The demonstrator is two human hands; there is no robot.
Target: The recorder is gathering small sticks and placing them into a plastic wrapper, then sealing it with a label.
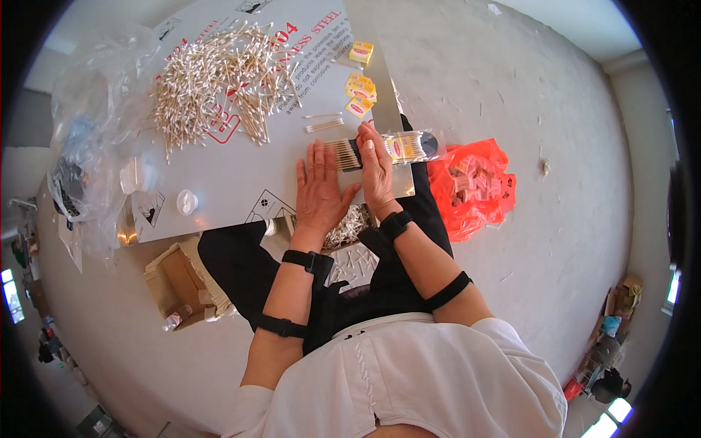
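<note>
My left hand (319,187) lies flat, fingers spread, on the grey steel sheet (219,182), just left of a row of cotton swabs (344,154). My right hand (377,169) presses down on a clear plastic packet (409,146) with a yellow and red label, where the swabs' ends enter it. A big loose heap of cotton swabs (219,77) lies at the sheet's far left. A few single swabs (323,124) lie between the heap and my hands.
Small yellow label cards (360,87) lie near the sheet's far edge. An orange plastic bag (475,186) of small boxes sits on the floor at right. A crumpled clear bag (95,124) is at left, an open cardboard box (179,281) near my knee, a white cap (187,201) on the sheet.
</note>
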